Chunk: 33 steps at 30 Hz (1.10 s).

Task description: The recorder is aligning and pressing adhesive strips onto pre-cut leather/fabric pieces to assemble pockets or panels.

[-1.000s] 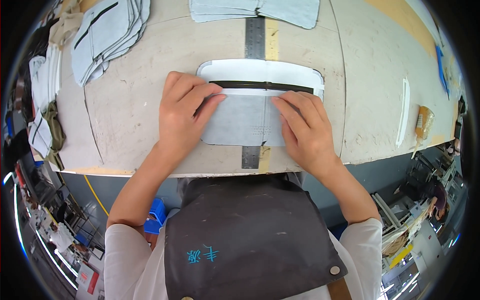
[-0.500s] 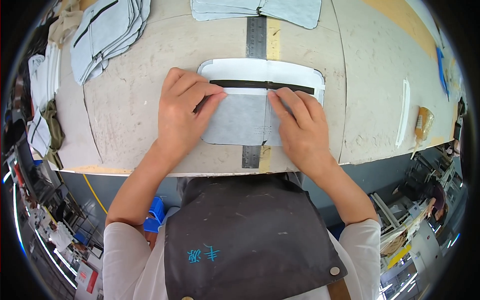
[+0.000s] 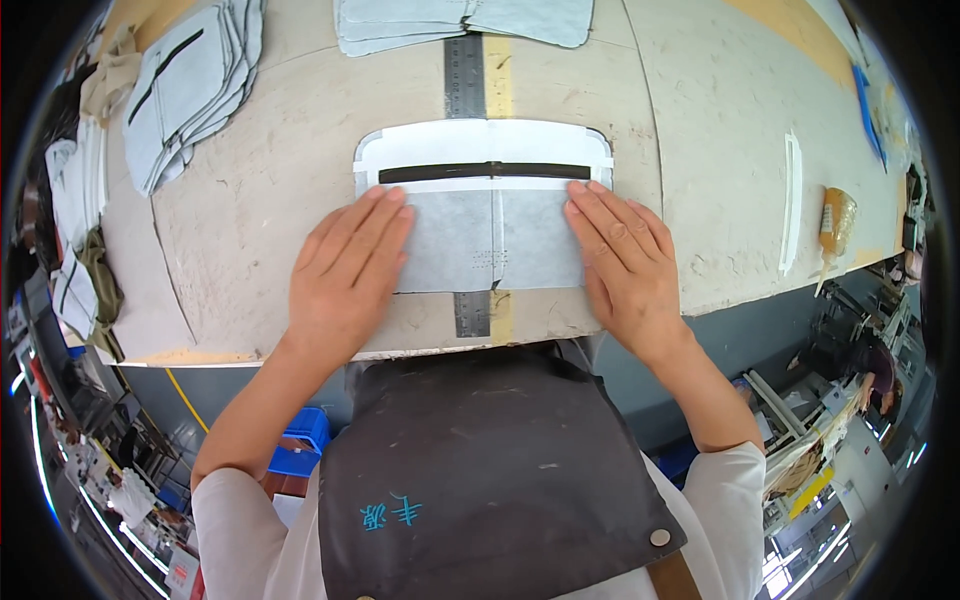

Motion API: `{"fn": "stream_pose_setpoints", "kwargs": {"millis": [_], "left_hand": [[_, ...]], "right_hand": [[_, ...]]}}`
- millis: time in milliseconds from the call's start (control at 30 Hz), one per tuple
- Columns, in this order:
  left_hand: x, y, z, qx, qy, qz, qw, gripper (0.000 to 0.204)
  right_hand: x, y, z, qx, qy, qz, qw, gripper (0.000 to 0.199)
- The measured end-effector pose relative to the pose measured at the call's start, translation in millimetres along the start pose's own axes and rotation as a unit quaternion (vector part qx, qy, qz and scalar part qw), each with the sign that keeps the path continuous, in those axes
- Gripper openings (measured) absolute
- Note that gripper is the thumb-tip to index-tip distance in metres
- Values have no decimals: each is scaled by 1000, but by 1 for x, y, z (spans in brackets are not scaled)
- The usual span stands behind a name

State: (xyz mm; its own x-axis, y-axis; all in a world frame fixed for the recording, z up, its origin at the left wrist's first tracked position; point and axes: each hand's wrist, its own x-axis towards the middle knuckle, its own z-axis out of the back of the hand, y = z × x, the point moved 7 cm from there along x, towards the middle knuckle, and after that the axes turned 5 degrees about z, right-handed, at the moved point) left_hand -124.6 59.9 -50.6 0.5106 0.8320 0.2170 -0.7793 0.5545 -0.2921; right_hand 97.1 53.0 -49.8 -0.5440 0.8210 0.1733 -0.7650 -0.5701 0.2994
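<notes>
A pale grey fabric panel (image 3: pixel 440 235) with rounded corners lies flat on the table before me. A black strip (image 3: pixel 440 171) runs across its upper part, with a white band along the strip's lower edge. My left hand (image 3: pixel 352 255) rests flat on the panel's left side, fingers stretched out, tips just below the strip's left end. On the right side my right hand (image 3: pixel 625 255) lies the same way, fingertips at the strip's right end. Neither hand holds anything. Beneath the panel runs a steel ruler (image 3: pixel 465 80), beside a yellow tape strip (image 3: pixel 498 80).
Stacked similar panels (image 3: pixel 195 95) lie at the far left, and another stack (image 3: pixel 465 22) at the far edge. To the right are a white strip (image 3: pixel 791 200) and an amber glue bottle (image 3: pixel 837 222). Folded cloths (image 3: pixel 85 170) hang at the left edge.
Both hands have let go of the white band at the black strip and spread outward to the panel's sides, fingers now flat. The whole view has shifted slightly.
</notes>
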Motion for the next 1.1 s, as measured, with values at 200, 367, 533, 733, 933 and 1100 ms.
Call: {"fn": "stream_pose_setpoints", "kwargs": {"millis": [200,367,533,733,933,1100], "left_hand": [[4,8,6,-34,5,32,999,41],[5,9,6,-44,0,24,999,42],[5,6,6,-5,7,20,1000,43],[20,18,22,-125,-9,61,990,36],[59,12,20,-150,-59,41,986,30],[96,4,-6,-152,-31,21,988,31]], "right_hand": [[2,-4,0,22,23,3,1000,52],[2,5,-7,-21,43,4,999,48],[2,11,-7,-34,35,4,999,44],[7,-6,17,83,-64,-17,994,49],[35,-38,35,107,-137,-36,984,40],[75,-61,26,197,-130,-50,970,25]]}}
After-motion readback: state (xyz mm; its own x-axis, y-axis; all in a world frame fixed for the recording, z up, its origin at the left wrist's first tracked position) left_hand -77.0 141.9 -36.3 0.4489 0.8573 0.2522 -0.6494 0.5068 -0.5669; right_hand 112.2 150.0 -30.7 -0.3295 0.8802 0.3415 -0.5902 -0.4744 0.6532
